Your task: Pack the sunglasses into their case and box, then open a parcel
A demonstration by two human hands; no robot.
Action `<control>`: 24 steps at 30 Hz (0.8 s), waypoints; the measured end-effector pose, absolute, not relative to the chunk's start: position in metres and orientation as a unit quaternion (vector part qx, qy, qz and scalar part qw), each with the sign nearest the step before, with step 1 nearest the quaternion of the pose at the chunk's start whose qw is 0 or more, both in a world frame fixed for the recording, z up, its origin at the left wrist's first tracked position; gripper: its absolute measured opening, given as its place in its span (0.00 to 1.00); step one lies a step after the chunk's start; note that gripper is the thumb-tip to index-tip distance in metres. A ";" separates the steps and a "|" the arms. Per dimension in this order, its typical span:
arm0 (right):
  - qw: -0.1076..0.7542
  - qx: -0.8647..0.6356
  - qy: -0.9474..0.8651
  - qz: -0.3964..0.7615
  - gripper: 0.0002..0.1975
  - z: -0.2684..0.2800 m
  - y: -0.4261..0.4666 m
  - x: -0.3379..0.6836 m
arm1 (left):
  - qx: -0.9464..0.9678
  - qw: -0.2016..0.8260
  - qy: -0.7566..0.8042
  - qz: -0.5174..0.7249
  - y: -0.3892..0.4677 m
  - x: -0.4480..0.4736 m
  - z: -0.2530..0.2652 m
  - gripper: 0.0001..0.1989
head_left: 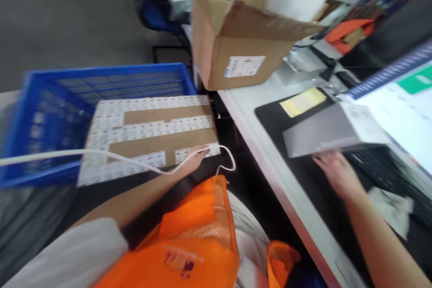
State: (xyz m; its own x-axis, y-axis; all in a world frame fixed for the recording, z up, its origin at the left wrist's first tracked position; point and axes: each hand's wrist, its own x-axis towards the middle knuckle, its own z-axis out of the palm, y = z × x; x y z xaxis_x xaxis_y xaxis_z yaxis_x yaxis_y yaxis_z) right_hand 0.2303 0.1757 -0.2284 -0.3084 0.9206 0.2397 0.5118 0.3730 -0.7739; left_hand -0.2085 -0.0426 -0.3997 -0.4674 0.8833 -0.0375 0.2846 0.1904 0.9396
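Observation:
My right hand (339,173) is at the near lower edge of a grey and white box (320,132), its fingers curled against it and the fingertips partly hidden. The box is over a black mat (270,114) on the white table. My left hand (195,159) is at the near edge of a flat cardboard piece (162,139) covered with rows of small white labels. Blur hides how its fingers are set. A white cable (131,161) runs across the view in front of my left hand and loops beside it.
A blue plastic crate (101,72) stands under the labelled cardboard at left. A large open carton (249,47) is at the table's far end. On the mat lies a yellow notepad (302,102). A bright screen (405,94) and a dark keyboard (374,162) are at right.

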 end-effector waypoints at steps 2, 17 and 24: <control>0.356 -0.509 -0.707 0.338 0.34 -0.238 0.169 0.218 | 0.504 0.239 0.644 0.524 -0.008 -0.191 -0.361 0.20; 0.583 -0.475 -0.524 0.399 0.25 -0.222 0.085 0.148 | 0.709 0.277 0.436 0.480 0.132 -0.033 -0.228 0.74; 0.629 -0.368 -0.498 0.470 0.48 -0.255 -0.081 0.189 | 0.739 0.446 0.259 0.434 -0.011 -0.018 -0.217 0.60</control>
State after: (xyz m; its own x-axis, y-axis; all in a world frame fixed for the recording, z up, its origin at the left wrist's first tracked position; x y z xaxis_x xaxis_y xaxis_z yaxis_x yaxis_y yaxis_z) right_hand 0.1888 -0.0814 -0.2553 0.0624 0.9575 0.2816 -0.2253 0.2883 -0.9306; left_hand -0.0178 -0.0107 -0.2165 0.4886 0.7701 0.4101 -0.0037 -0.4682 0.8836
